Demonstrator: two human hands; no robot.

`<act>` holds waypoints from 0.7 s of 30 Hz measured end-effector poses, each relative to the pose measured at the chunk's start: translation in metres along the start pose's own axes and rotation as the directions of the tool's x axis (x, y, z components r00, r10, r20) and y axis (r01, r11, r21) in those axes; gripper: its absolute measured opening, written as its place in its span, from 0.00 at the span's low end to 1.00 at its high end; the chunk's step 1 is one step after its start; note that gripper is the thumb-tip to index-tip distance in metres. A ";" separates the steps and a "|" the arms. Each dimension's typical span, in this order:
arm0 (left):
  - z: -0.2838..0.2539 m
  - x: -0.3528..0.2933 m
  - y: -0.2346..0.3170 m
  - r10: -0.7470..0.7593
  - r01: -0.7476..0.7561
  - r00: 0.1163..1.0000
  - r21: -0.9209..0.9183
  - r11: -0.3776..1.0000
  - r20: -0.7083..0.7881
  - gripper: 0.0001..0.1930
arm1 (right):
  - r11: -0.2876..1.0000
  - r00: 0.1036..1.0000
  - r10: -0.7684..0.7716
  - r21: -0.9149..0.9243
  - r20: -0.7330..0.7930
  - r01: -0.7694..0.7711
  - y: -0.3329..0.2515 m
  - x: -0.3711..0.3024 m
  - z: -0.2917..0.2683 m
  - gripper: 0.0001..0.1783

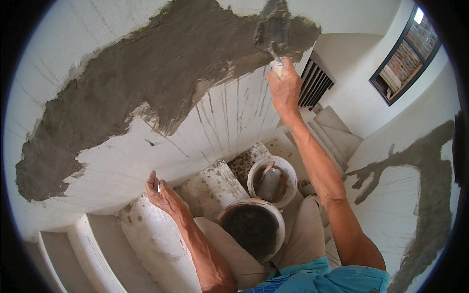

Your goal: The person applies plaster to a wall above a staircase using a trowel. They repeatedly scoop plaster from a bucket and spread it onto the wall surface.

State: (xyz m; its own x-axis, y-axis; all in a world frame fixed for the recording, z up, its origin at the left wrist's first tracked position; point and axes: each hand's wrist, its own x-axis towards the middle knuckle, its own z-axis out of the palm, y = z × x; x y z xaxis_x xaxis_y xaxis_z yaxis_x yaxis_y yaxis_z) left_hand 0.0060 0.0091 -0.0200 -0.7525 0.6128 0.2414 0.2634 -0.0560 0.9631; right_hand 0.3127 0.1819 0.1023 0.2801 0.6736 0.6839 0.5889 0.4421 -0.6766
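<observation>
The right hand (284,90) was raised at the end of an outstretched arm, its fingers wrapped around the pale handle of a trowel (272,31); the trowel's dark-smeared blade lay over the upper right end of a wide patch of grey mortar (132,80) on the white wall (234,117), though how firmly it pressed there could not be told; the left hand (166,198) held nothing, its fingers loosely bent with a narrow gap to the thumb, low in front of the wall and well apart from the trowel; below the patch, thin grey streaks ran down the white surface; between the person's knees stood a bucket (280,228) of dark, wet mortar, and just beyond it a second bucket (293,178) held a clear, bottle-like thing (268,184); stained steps (205,188) lay beside the buckets, with more stairs (105,246) at lower left; a dark-framed window (405,56) was set in the far wall, and another grey patch (435,195) covered part of the wall at right.
</observation>
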 end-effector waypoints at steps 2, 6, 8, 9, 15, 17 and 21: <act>0.001 -0.001 0.000 0.006 -0.006 1.000 -0.014 1.000 0.006 0.22 | 0.999 0.998 -0.032 0.001 0.057 0.032 -0.002 -0.009 0.004 0.12; -0.002 0.002 0.000 -0.035 0.035 0.999 0.014 0.999 0.002 0.23 | 0.999 0.981 -0.015 0.051 0.194 0.005 -0.004 -0.036 0.008 0.13; -0.002 0.003 0.000 -0.086 0.085 0.996 0.030 0.996 0.007 0.23 | 0.997 0.971 0.024 0.070 0.238 -0.042 -0.009 -0.051 0.004 0.13; -0.002 0.003 0.000 -0.083 0.083 0.996 0.027 0.996 0.009 0.23 | 0.995 0.967 0.027 0.084 0.254 -0.050 -0.007 -0.060 0.003 0.13; -0.005 0.006 -0.016 -0.056 0.056 0.998 -0.004 0.998 0.026 0.23 | 0.987 0.981 0.133 0.067 0.140 -0.144 0.023 -0.056 -0.019 0.10; -0.007 0.004 -0.017 -0.020 0.020 0.999 -0.013 1.000 0.036 0.23 | 0.988 0.990 0.142 0.066 0.003 -0.141 0.047 -0.034 -0.024 0.08; -0.004 0.002 -0.012 -0.026 0.027 0.999 -0.014 1.000 0.044 0.23 | 0.996 0.993 0.086 0.043 -0.080 -0.082 0.074 0.004 -0.033 0.08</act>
State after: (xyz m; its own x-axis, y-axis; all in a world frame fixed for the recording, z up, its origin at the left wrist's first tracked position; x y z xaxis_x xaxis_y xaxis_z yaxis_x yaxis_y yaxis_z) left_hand -0.0013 0.0078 -0.0302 -0.7316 0.6485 0.2103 0.2341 -0.0507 0.9709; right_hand 0.3822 0.1979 0.0639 0.3893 0.6593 0.6433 0.5309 0.4101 -0.7416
